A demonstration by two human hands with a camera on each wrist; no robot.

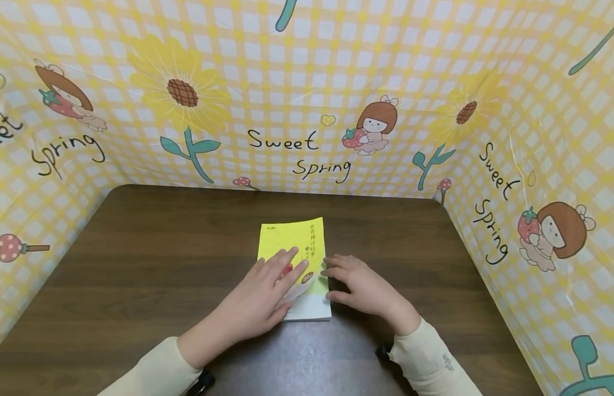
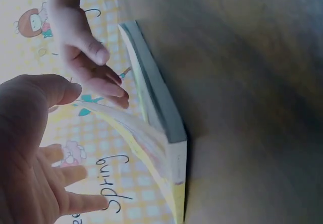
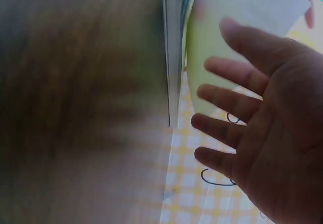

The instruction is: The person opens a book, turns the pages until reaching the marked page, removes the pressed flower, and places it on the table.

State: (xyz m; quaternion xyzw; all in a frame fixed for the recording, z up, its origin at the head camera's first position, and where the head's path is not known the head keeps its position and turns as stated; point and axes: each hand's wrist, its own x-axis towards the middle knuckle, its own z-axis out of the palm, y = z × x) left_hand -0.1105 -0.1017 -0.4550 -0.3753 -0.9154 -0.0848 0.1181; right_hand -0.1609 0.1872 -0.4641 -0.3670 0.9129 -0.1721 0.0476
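Note:
A yellow book (image 1: 316, 242) with a pale lower band lies on the dark wooden table, its front cover facing up. My left hand (image 1: 259, 294) is over its left half, with fingers extended across the cover. In the left wrist view the cover (image 2: 132, 141) bows up from the page block, its raised edge close to the left thumb. Whether the thumb touches it I cannot tell. My right hand (image 1: 363, 283) is at the book's right edge, fingers spread and slightly bent, gripping nothing. In the right wrist view its palm (image 3: 282, 118) faces the raised pale sheet (image 3: 252, 4).
The wooden table (image 1: 163, 247) extends on both sides of the book. Checked yellow-and-white fabric (image 1: 287, 71) with flower and girl prints stands along its back and sides. Dark bands (image 1: 200, 382) show at the cream sleeves (image 1: 158, 368).

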